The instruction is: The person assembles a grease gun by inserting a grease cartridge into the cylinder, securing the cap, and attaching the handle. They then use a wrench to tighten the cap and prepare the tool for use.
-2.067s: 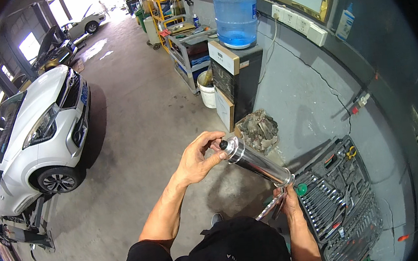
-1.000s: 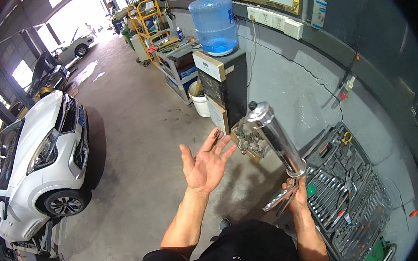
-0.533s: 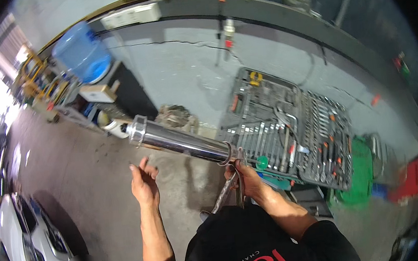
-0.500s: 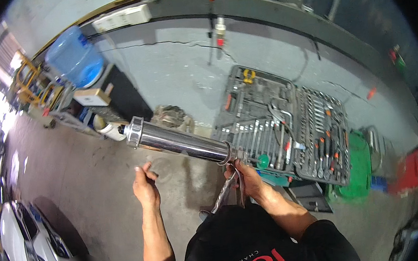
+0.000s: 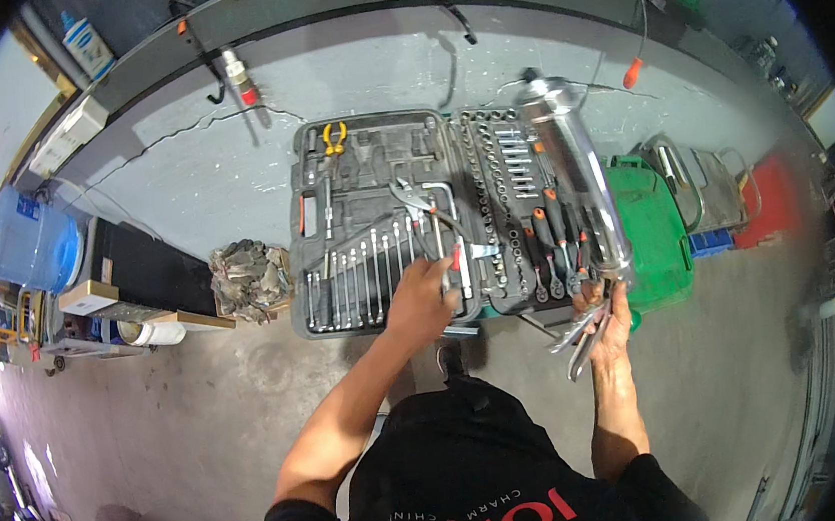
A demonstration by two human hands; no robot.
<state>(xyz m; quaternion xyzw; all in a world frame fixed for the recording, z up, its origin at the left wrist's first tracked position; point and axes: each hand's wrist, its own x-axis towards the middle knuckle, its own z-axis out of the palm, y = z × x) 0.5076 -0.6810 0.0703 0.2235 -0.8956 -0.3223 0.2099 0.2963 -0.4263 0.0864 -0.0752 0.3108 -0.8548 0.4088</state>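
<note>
- Where the wall meets the floor at far left, a blue water bottle (image 5: 29,245) sits on a dark dispenser, and a heap of grey rags (image 5: 250,277) lies just beside the open tool case (image 5: 312,160); neither is being touched.
- Spread flat on the concrete, the case holds a row of wrenches (image 5: 359,281) in its near left half, yellow-handled pliers (image 5: 334,136) at its far edge, and sockets and screwdrivers in its right half.
- The left hand (image 5: 421,295) reaches into the middle of the case, fingers curled down at a red-handled tool (image 5: 456,257) by the central hinge; whether they have closed on it I cannot tell, since the hand hides its own fingertips.
- By my reading, the step in hand is picking a hand tool from the case while the other hand keeps the gun ready.
- The right hand (image 5: 612,317) is wrapped around the lever and handle of a chrome grease gun (image 5: 576,180), held upright over the right half of the case, its cap end pointing away from the person.
- A green bin (image 5: 661,227) stands just right of the case.
- The next move likely calls for a firm pinch on the red handle and a straight lift, so neighbouring tools stay seated.
</note>
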